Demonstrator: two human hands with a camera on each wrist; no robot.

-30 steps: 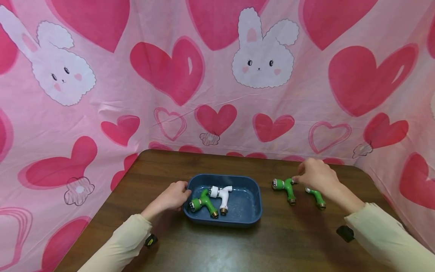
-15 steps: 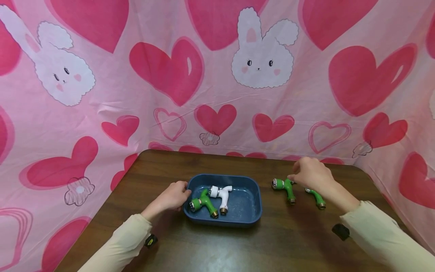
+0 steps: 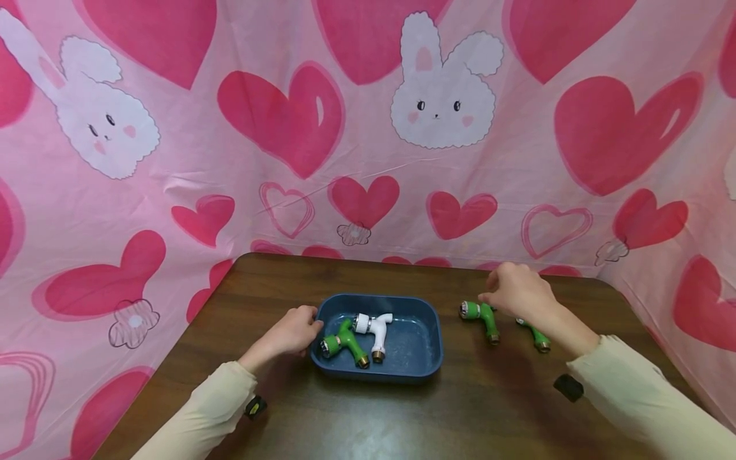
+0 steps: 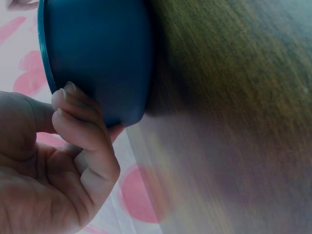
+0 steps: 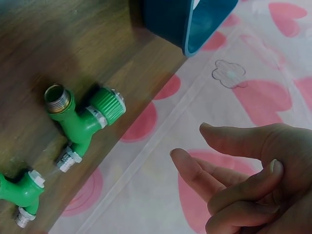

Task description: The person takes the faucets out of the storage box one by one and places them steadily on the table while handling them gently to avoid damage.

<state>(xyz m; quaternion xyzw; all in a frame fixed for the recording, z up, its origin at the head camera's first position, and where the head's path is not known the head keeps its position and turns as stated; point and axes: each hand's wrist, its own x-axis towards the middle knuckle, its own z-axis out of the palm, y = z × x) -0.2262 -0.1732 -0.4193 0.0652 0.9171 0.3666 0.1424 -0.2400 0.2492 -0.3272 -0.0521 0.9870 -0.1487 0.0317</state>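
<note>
My left hand pinches the left rim of a blue plastic tub. In the left wrist view its fingers curl against the tub's outer wall. Inside the tub lie a green faucet and a white faucet, side by side at the left. My right hand hovers over the table behind another green faucet; thumb and forefinger stand apart with nothing between them in the right wrist view. A second green faucet lies to the right, partly hidden by that hand.
The brown wooden table ends at a pink cloth printed with hearts and rabbits, hanging behind and at both sides. Dark wrist devices are strapped under both sleeves.
My right hand has drifted slightly left and away from me, above the nearer green faucet. My left hand, the tub and the faucets stay where they were.
</note>
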